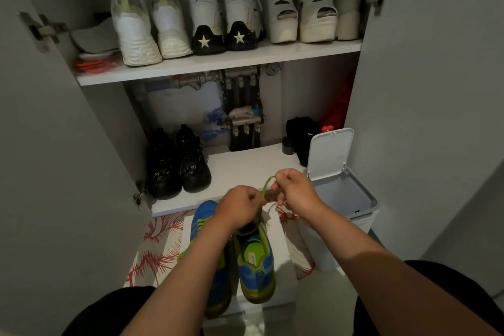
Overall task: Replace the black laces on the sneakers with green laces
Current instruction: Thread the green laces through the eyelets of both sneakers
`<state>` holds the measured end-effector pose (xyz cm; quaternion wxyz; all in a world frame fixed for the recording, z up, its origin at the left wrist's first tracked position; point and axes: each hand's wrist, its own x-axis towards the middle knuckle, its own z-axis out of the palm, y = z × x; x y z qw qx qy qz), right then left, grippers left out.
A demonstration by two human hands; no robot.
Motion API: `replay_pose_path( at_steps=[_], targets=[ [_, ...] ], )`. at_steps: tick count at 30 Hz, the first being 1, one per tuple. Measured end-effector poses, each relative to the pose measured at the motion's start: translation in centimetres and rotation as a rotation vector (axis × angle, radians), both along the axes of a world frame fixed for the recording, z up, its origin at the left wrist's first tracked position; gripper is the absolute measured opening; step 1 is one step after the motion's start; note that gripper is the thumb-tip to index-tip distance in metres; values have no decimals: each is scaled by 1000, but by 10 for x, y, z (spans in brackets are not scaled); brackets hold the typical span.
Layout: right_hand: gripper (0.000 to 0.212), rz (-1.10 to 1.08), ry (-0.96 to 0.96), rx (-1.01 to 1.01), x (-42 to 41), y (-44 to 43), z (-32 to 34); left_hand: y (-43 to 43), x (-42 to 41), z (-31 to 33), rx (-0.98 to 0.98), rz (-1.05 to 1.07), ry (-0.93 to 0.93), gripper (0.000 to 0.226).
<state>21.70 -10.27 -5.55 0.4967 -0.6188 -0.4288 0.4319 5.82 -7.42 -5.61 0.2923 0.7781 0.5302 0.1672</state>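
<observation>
Two blue and lime-green sneakers [255,262] stand side by side on a white box [281,248] on the floor, toes pointing away from me. My left arm covers much of the left sneaker [203,215]. Above the right sneaker's toe, both hands hold a green lace [266,185]. My left hand [240,206] pinches its lower part. My right hand [294,188] pinches the upper part, where the lace arches in a small loop. The lace runs down from my hands to the right sneaker's front.
An open shoe cabinet is ahead: black sneakers [177,163] on the lower shelf [245,166], white shoes [152,24] on the upper shelf. A white bin [343,191] with its lid up stands right of the box. A red-and-white patterned mat [155,248] lies underneath.
</observation>
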Motion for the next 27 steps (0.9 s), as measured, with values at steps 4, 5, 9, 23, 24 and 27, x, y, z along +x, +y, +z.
replay_pose_path(
  at_steps=[4, 5, 9, 23, 24, 27],
  targets=[
    [24, 156, -100, -155, 5, -10, -11, 2, 5, 17, -40, 0, -286, 32],
    [25, 234, -156, -185, 4, -13, -14, 2, 7, 22, -50, 1, -391, 28],
    [19, 363, -309, -189, -2, -17, -23, 1, 11, 34, -72, -33, -528, 15],
    [15, 101, -84, -223, -14, -8, -18, 2, -42, -3, -193, -77, 487, 32],
    [14, 115, -45, -228, -16, -8, -17, 2, -43, -5, -203, -80, 536, 33],
    [18, 189, -21, -243, -21, -8, -16, 2, -44, -12, -176, -92, 595, 31]
  ],
)
